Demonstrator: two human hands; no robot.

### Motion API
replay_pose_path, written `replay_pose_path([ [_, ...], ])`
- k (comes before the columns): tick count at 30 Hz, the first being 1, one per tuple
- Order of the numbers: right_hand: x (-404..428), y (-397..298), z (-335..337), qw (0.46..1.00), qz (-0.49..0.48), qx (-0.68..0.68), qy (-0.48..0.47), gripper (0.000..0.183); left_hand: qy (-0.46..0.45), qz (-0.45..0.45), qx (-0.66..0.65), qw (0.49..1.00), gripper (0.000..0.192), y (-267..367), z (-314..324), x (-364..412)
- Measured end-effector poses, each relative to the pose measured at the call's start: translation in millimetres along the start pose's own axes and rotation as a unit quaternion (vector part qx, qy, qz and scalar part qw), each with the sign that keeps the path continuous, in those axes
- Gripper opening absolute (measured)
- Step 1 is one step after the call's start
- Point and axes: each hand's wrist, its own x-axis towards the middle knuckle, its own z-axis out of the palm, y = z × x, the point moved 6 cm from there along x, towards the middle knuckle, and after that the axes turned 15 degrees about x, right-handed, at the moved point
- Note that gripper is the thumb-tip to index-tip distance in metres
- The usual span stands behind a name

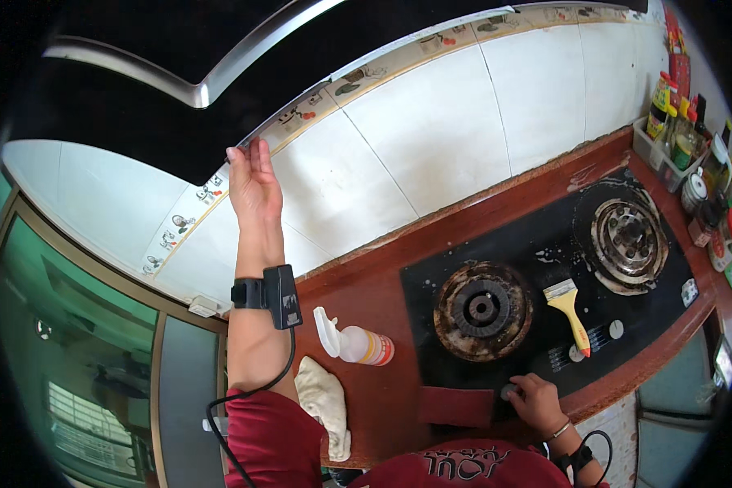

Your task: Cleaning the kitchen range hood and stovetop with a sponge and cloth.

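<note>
My left hand [256,183] is raised, palm up, its fingertips at the lower edge of the black range hood [128,116]. No held thing shows in it. Low over the front of the black glass gas cooktop [463,372], my right hand [537,399] has its thumb and fingertips around a small round grey object [507,391], partly hidden. A flat dark red rectangular piece [456,407] lies just left of that hand. Beyond it, a paint brush [570,314] with a yellow handle rests on the cooktop between two stained burners [483,311].
A white-and-clear spray bottle [360,346] and a crumpled pale cloth [323,402] are on the red-brown counter [372,293]. Sauce bottles [677,128] crowd a plastic bin [665,168] at far right. A black cable [250,396] hangs from my left wrist band.
</note>
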Motion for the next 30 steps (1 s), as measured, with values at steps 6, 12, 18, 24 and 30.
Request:
replay_pose_path([
  [6,-1.2,-5.2,1.4,0.999,-0.015,-0.026,-0.027,0.026,-0.001,-0.037,0.006,0.999,0.023,3.7,-0.3,0.2],
  [12,-8.7,-15.3,8.8,0.993,-0.045,-0.080,-0.071,0.027,-0.005,-0.060,0.017,0.998,0.019,6.6,-7.3,-1.9],
  [18,-22.8,-13.4,10.8,0.995,-0.012,-0.085,-0.060,0.030,-0.003,-0.049,0.012,0.999,0.015,0.4,5.3,-3.7],
  [24,-27.1,-13.8,15.0,0.993,-0.006,-0.110,-0.052,0.029,-0.006,-0.018,0.043,0.999,0.024,-13.5,-18.6,10.4],
  [30,-32.7,-15.1,13.6,0.990,-0.020,-0.127,-0.052,0.028,0.016,-0.013,0.008,1.000,0.026,-8.0,-4.1,6.4],
])
